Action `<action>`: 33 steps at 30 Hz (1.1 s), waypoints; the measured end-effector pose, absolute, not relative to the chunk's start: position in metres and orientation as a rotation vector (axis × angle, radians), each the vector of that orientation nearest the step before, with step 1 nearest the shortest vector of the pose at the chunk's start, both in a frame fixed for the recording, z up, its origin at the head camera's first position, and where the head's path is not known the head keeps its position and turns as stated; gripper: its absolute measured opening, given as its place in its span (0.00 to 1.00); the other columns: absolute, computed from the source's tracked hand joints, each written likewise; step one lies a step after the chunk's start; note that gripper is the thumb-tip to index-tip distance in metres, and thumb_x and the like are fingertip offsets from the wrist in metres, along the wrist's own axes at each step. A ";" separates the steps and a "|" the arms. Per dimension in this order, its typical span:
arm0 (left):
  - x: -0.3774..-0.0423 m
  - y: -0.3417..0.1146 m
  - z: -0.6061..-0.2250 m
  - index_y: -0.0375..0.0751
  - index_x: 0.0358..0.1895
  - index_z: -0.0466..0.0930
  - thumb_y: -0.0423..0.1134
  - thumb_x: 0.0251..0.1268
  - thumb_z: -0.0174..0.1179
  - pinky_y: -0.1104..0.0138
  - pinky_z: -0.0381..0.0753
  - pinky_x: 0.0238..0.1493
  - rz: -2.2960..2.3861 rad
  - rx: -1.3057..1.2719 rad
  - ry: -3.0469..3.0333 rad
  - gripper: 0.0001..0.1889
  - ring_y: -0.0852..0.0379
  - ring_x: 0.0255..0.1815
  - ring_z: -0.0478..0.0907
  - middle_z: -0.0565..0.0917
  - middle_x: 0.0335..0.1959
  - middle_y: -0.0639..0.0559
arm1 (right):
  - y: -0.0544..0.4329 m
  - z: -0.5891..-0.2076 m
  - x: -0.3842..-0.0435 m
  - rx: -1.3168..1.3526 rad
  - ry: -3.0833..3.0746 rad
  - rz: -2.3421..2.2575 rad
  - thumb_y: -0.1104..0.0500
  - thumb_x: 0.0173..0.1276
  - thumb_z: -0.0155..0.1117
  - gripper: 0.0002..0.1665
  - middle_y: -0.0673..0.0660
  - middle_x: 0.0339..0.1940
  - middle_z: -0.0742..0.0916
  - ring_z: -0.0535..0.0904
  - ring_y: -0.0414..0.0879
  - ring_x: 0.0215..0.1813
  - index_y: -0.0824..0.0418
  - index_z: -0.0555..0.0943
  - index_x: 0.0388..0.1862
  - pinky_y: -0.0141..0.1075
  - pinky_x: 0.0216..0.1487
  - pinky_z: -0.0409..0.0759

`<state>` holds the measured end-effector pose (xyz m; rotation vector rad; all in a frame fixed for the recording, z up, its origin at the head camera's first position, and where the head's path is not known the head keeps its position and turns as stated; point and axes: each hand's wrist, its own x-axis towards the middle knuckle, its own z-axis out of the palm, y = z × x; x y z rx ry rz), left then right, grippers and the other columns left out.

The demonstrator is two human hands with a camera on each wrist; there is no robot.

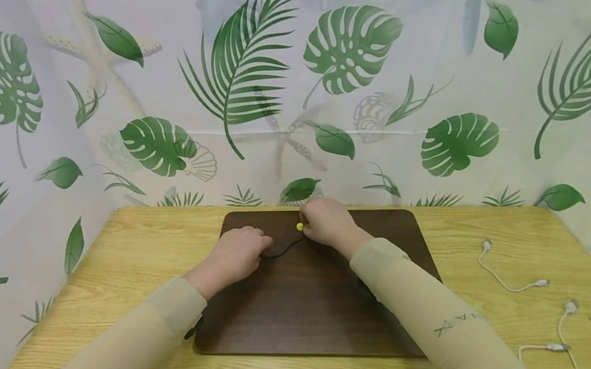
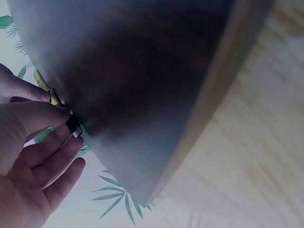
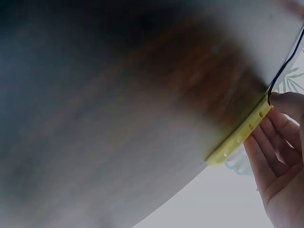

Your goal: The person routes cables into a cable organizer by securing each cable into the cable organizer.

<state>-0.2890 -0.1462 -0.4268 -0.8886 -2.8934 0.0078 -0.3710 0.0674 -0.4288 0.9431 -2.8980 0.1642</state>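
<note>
My left hand (image 1: 241, 253) pinches a black cable between thumb and forefinger; its metal-tipped plug (image 2: 74, 128) pokes out past the fingertips in the left wrist view. Toward the back of a dark brown board (image 1: 299, 308), my right hand (image 1: 329, 221) grips one end of a yellow cable holder (image 3: 242, 135), a strip with a row of holes. Its thumb lies over the strip's end, where the black cable (image 3: 285, 61) meets it, and the other fingers are behind. Between both hands the cable (image 1: 285, 252) runs in a slack curve over the board.
Several white cables (image 1: 503, 283) lie on the light wooden table (image 1: 142, 270) to the right of the board. A black object (image 1: 366, 289) shows partly under the right forearm. The leaf-patterned backdrop (image 1: 289, 80) rises directly behind the table.
</note>
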 end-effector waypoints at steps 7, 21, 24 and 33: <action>-0.289 -0.143 -0.426 0.43 0.31 0.82 0.28 0.64 0.68 0.51 0.85 0.40 0.030 -0.875 -2.890 0.07 0.43 0.40 0.86 0.86 0.33 0.47 | 0.072 -0.428 -0.369 0.953 -2.888 0.162 0.59 0.69 0.74 0.05 0.54 0.34 0.88 0.84 0.50 0.36 0.60 0.87 0.34 0.46 0.46 0.85; -0.286 -0.144 -0.430 0.46 0.25 0.76 0.35 0.65 0.70 0.52 0.83 0.36 0.022 -0.877 -2.862 0.13 0.43 0.37 0.84 0.82 0.28 0.49 | 0.076 -0.432 -0.360 1.010 -2.827 0.134 0.59 0.69 0.73 0.04 0.56 0.38 0.87 0.84 0.50 0.38 0.59 0.86 0.37 0.44 0.45 0.85; -0.286 -0.144 -0.431 0.45 0.25 0.76 0.35 0.65 0.70 0.52 0.83 0.36 0.024 -0.881 -2.848 0.13 0.44 0.37 0.84 0.82 0.28 0.48 | 0.077 -0.431 -0.358 0.987 -2.838 0.122 0.59 0.70 0.73 0.05 0.56 0.39 0.86 0.84 0.50 0.38 0.59 0.86 0.38 0.44 0.45 0.85; -0.286 -0.143 -0.428 0.45 0.25 0.75 0.35 0.66 0.70 0.53 0.81 0.35 0.014 -0.861 -2.879 0.14 0.44 0.35 0.84 0.81 0.27 0.49 | 0.077 -0.431 -0.357 0.995 -2.843 0.105 0.59 0.71 0.72 0.05 0.56 0.40 0.86 0.84 0.50 0.39 0.59 0.86 0.40 0.44 0.45 0.86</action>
